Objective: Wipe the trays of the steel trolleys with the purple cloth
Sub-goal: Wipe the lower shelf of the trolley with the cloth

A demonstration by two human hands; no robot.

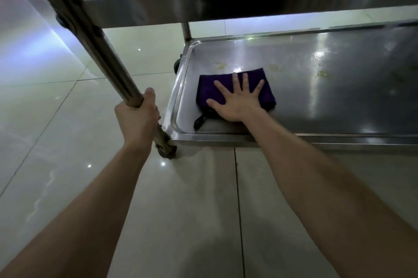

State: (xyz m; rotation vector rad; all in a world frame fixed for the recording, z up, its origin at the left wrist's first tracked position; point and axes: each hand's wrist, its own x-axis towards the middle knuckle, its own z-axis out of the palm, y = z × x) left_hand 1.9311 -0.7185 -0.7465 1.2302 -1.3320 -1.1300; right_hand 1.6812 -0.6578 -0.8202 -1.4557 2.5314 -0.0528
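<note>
Head view: right hand (235, 101) flat on purple cloth (209, 90), left hand (138, 117) gripping trolley post (90, 29).

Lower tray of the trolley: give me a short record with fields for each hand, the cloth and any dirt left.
left hand: grips the trolley's upright post
right hand: pressed flat, fingers spread, on the purple cloth
purple cloth: folded, at the lower tray's near left corner
dirt: yellowish smears on the tray beyond and to the right of the cloth
</note>
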